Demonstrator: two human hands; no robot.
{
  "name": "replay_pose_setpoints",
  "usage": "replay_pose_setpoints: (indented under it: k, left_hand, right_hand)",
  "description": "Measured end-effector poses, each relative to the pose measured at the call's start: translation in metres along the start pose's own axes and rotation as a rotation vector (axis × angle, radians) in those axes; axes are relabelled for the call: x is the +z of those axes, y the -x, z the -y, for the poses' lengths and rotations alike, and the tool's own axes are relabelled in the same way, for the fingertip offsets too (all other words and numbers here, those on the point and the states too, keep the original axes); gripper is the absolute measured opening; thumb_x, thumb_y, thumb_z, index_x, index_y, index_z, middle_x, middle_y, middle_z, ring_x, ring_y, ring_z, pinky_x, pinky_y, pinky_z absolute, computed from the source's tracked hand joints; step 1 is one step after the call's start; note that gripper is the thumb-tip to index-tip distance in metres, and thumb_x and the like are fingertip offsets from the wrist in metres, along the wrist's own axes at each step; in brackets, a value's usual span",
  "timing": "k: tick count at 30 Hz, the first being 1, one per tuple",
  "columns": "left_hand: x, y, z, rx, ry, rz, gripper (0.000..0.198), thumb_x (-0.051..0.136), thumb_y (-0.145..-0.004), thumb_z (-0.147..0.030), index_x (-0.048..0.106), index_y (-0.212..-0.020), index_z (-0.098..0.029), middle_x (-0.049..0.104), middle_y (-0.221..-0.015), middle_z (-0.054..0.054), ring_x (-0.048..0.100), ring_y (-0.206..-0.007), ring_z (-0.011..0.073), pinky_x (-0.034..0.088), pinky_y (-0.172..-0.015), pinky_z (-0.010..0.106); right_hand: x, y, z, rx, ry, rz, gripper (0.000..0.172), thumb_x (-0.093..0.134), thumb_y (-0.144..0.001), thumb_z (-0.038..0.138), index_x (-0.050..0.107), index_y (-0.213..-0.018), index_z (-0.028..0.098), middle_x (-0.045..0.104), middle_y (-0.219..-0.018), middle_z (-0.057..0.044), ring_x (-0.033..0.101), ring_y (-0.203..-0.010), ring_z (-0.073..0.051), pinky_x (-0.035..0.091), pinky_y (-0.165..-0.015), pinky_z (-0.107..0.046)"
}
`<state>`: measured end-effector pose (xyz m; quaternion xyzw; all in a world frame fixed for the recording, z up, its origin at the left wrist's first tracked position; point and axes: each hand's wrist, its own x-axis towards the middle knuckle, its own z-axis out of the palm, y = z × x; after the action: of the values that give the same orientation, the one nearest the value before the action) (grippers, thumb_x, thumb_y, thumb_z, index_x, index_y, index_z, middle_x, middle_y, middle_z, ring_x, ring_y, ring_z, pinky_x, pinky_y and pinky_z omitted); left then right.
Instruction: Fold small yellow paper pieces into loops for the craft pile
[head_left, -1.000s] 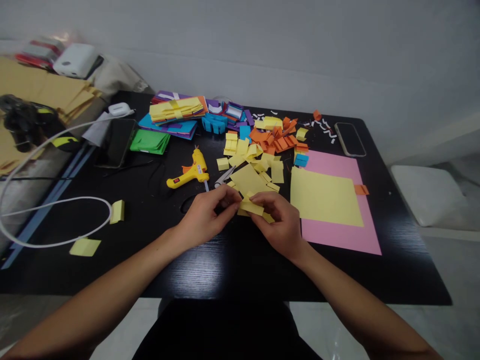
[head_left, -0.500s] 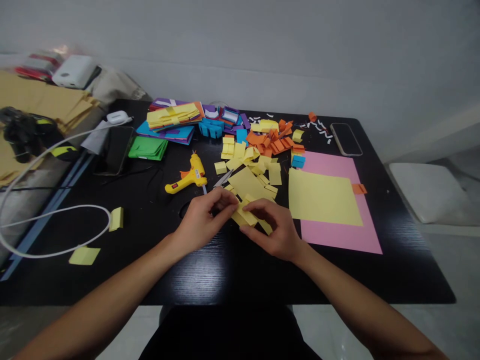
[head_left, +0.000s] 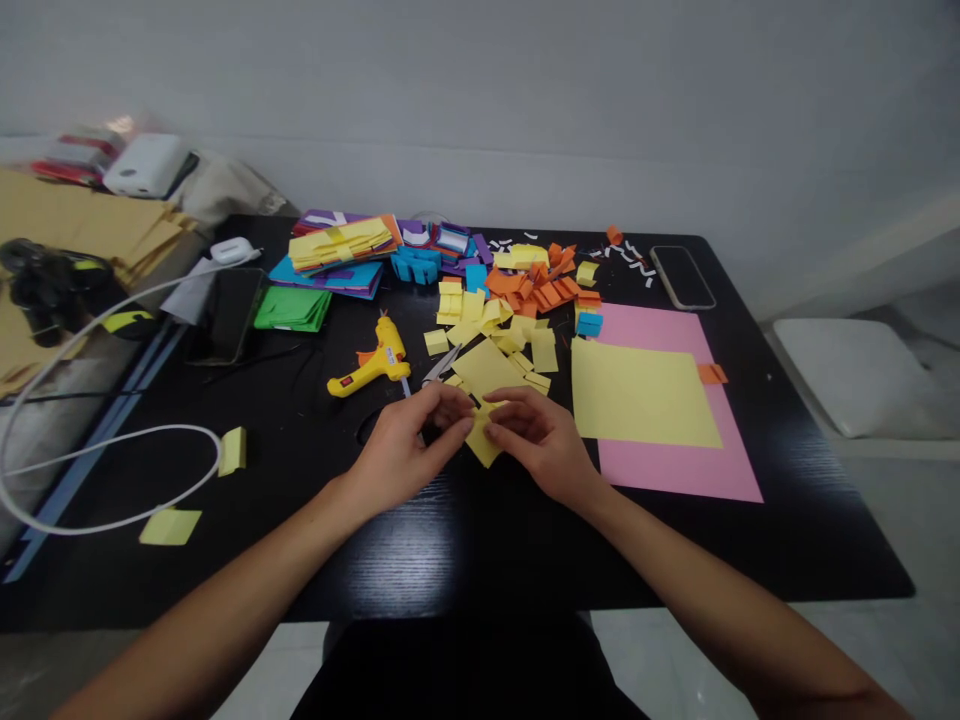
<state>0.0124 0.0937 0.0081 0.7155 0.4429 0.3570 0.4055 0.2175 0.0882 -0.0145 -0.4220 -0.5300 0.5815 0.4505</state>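
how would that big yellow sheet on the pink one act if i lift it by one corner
Probably floppy: the yellow sheet looks thin and lies flat on the pink sheet, so it would likely droop. Likely very light, and a push may slide it, since nothing rests on it.

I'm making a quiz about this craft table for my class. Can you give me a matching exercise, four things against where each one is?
Things:
1. glue gun
2. green paper stack
3. large yellow sheet
4. small yellow piece

Places:
A. lying on the pink sheet
B. pinched between the left hand and right hand
C. just left of the scissors
D. beside the dark phone on the left

Pairs: 1-C, 2-D, 3-A, 4-B
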Motion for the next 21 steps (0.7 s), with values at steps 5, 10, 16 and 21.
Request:
replay_pose_setpoints:
  k: [5,10,16,21]
  left_hand:
    - [0.002,-0.0007,0.0035,-0.041,0.035,0.001,0.018,0.065,-0.095,-0.023,0.059,-0.112,-0.021,0.071,-0.091,0.001,0.069,-0.079,0.013,0.056,-0.069,0.024]
    - [0.0012,-0.0017,0.0045,-0.041,0.047,-0.073,0.01,0.067,-0.096,-0.027,0.061,-0.1,-0.02,0.069,-0.082,-0.001,0.066,-0.072,0.0121,0.056,-0.068,0.024]
    - [-0.0031,-0.002,0.0031,0.055,-0.101,0.035,0.022,0.071,-0.093,-0.026,0.069,-0.113,-0.019,0.07,-0.087,0.002,0.065,-0.074,0.013,0.056,-0.07,0.026]
    - [-0.0059,-0.0031,0.0063,-0.009,0.019,0.085,0.038,0.08,-0.085,-0.026,0.07,-0.121,-0.02,0.071,-0.096,0.004,0.065,-0.077,0.0139,0.058,-0.072,0.028]
  right_hand:
    - [0.0019,0.0009,0.0022,-0.033,0.032,-0.041,0.021,0.079,-0.086,0.034,0.076,-0.104,0.024,0.075,-0.101,-0.004,0.074,-0.088,-0.018,0.065,-0.076,-0.03]
    - [0.0043,0.0002,0.0009,0.045,-0.07,-0.031,0.025,0.085,-0.08,0.039,0.07,-0.09,0.022,0.074,-0.084,-0.001,0.074,-0.076,-0.017,0.069,-0.073,-0.034]
    - [-0.0002,-0.005,-0.0029,0.031,-0.13,-0.084,0.025,0.083,-0.079,0.031,0.072,-0.101,0.024,0.066,-0.091,-0.001,0.072,-0.082,-0.016,0.069,-0.069,-0.03]
    - [-0.005,-0.0062,-0.0029,0.054,-0.126,-0.086,0.025,0.079,-0.08,0.023,0.074,-0.105,0.025,0.064,-0.095,-0.001,0.071,-0.087,-0.016,0.069,-0.075,-0.033]
